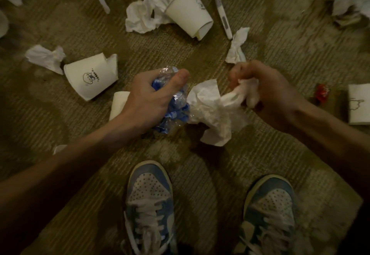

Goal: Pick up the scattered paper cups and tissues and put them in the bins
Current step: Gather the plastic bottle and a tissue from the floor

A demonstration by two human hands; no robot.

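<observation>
- Two hands are loaded. The left hand (148, 96) curls fingers and thumb round a crumpled clear wrapper (176, 112) with blue in it. The right hand (266, 90) pinches a bunched tissue (210, 110), whose loose end spreads toward the wrapper.
- Draw that trailing end up into the right grip before moving, so nothing drags or drops on the carpet (60, 24).
- The nearest cup (90, 76) lies on its side just left of the left hand. A second cup (188, 12) lies farther off beside a thermometer (222, 12). Neither can be taken cleanly with both grips occupied.
- No bin is in view, so it is probably best to carry this load off first.
- The wrapper looks like plastic, though the dim light leaves that unsure. Keep it apart from the tissue if the bins differ.
</observation>
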